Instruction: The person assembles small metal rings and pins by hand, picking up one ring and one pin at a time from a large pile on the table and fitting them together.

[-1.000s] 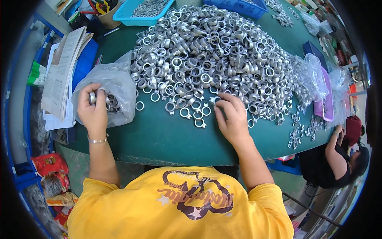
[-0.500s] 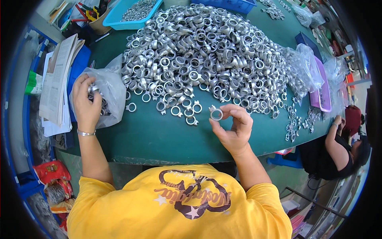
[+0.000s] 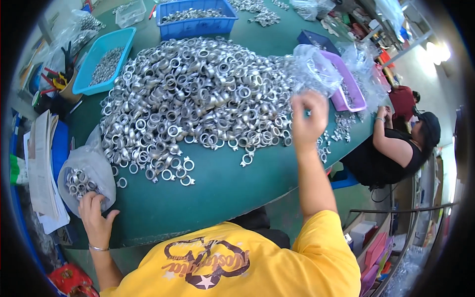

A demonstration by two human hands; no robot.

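A big heap of silvery metal rings [image 3: 198,94], each with a small lug, covers the middle of the green table. My left hand [image 3: 96,218] is at the near rim of a clear plastic bag [image 3: 105,171] on the left, its thumb spread wide from the fingers and nothing visible in its grasp. Several metal rings [image 3: 79,183] lie inside this bag. My right hand [image 3: 310,119] is raised over the right end of the heap, fingers curled and closed, slightly blurred by motion. Whatever it pinches, if anything, I cannot make out.
Behind the heap stand a turquoise tray [image 3: 126,44] and a blue bin [image 3: 198,25], both with small metal parts. A purple basket [image 3: 358,104] and plastic bags [image 3: 316,69] are at the right. Papers [image 3: 44,163] stand far left. Another person [image 3: 381,158] sits at the right.
My right hand, which was pinching a ring in front of the heap, has moved right and farther away. My left hand has drawn back from inside the bag to its rim. The view has shifted right.
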